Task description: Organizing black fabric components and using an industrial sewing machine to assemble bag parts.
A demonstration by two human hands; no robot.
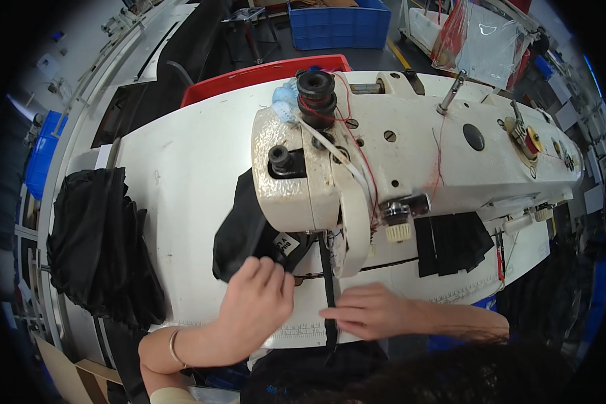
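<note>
A white sewing machine with red thread stands over a white table. Beneath its head lies a piece of black fabric bearing a small white label. With its fingers curled, my left hand grips the fabric's near edge, left of the needle area. A narrow black fabric strip runs from under the presser foot toward the table's front edge. My right hand has its fingers closed at this strip, close to the front edge; the thumb is partly hidden.
A pile of black fabric lies at the left, and several black pieces rest under the machine arm. Red-handled snips are at the right. Behind the table stand a red bin and a blue crate.
</note>
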